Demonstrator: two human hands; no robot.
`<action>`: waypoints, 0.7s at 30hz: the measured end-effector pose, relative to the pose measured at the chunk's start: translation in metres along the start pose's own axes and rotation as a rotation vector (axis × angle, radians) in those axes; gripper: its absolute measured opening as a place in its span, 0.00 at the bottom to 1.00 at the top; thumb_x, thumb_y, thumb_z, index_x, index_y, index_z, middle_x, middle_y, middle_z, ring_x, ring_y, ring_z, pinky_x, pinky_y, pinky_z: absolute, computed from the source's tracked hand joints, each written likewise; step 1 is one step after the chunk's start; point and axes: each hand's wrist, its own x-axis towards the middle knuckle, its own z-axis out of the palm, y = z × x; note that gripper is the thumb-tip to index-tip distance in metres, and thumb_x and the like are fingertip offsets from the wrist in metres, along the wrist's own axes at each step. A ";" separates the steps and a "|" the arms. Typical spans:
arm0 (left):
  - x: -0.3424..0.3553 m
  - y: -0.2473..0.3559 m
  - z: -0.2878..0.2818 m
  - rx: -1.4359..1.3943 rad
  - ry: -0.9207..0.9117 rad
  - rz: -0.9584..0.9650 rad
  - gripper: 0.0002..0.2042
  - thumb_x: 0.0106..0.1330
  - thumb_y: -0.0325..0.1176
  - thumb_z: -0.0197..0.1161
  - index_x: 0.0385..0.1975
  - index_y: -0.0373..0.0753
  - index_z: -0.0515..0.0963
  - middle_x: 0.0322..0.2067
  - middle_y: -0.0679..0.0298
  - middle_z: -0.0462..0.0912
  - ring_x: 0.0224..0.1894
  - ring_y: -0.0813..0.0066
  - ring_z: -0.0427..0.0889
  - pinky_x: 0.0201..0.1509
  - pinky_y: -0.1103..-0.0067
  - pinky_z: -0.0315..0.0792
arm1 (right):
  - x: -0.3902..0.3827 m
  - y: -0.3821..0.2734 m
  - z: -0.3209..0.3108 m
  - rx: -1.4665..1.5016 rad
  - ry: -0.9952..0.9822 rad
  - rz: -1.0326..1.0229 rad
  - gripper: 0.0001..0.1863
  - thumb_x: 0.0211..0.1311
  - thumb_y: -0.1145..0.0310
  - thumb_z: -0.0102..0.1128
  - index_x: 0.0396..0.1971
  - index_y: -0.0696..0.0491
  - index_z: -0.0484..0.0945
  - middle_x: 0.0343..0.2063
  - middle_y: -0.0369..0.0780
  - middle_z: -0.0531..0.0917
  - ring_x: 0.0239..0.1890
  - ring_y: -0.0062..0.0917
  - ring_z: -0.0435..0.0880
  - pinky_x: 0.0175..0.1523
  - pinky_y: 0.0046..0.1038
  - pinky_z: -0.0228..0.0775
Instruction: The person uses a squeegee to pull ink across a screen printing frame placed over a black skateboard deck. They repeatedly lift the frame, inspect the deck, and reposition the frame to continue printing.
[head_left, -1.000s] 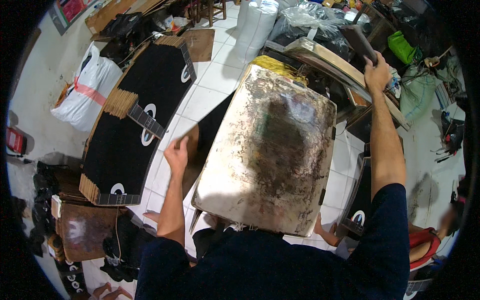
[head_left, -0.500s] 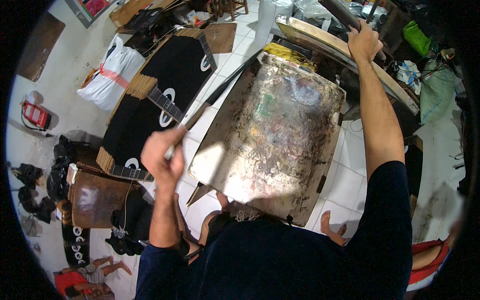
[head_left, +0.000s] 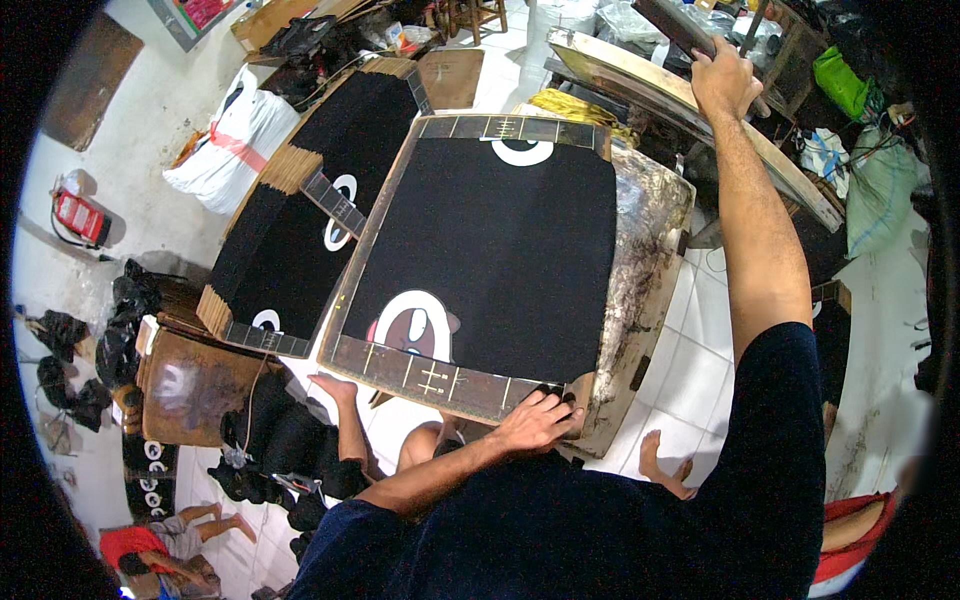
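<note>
My left hand (head_left: pixel 532 422) holds a board (head_left: pixel 488 250) by its lower right corner, fingers curled on it. The board carries black fabric with white-and-brown cartoon prints and has ruler-marked dark strips at top and bottom. It lies over the stained pale platen (head_left: pixel 648 260), whose right part shows. My right hand (head_left: pixel 724 82) grips a dark elongated bar (head_left: pixel 672 24) above a pale wooden frame (head_left: pixel 600 60) at the upper right.
Stacked black-fabric boards (head_left: pixel 255 265) stand left, near a white sack (head_left: pixel 215 160) and a fire extinguisher (head_left: pixel 80 218). A stained box (head_left: pixel 195 395) sits lower left. A green sack (head_left: pixel 875 200) is at right. Another person (head_left: pixel 140 548) is low at left; another limb (head_left: pixel 850 525) shows lower right.
My left hand has swung the fabric-covered board from the left onto the bare platen, covering much of it. My right hand moved up and left with the bar, mostly before the middle frame.
</note>
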 end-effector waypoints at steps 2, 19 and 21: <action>-0.002 -0.022 -0.001 0.133 -0.058 0.046 0.45 0.50 0.45 0.77 0.74 0.54 0.66 0.56 0.59 0.77 0.57 0.60 0.76 0.59 0.65 0.70 | 0.002 0.000 0.000 -0.002 0.001 0.014 0.25 0.65 0.58 0.63 0.63 0.39 0.78 0.57 0.35 0.84 0.62 0.37 0.77 0.65 0.51 0.57; -0.271 -0.298 -0.120 -0.222 0.594 -1.646 0.31 0.80 0.54 0.51 0.20 0.31 0.72 0.17 0.62 0.72 0.23 0.72 0.68 0.30 0.65 0.62 | 0.018 0.002 -0.003 -0.141 0.057 0.058 0.23 0.64 0.53 0.64 0.59 0.39 0.81 0.49 0.42 0.88 0.54 0.42 0.84 0.60 0.46 0.70; -0.255 -0.287 -0.125 -0.347 0.601 -1.615 0.27 0.80 0.49 0.52 0.26 0.30 0.79 0.19 0.67 0.75 0.24 0.76 0.67 0.31 0.70 0.65 | 0.018 0.001 -0.003 -0.014 0.176 0.002 0.17 0.60 0.62 0.69 0.49 0.46 0.83 0.43 0.44 0.85 0.52 0.43 0.80 0.57 0.47 0.68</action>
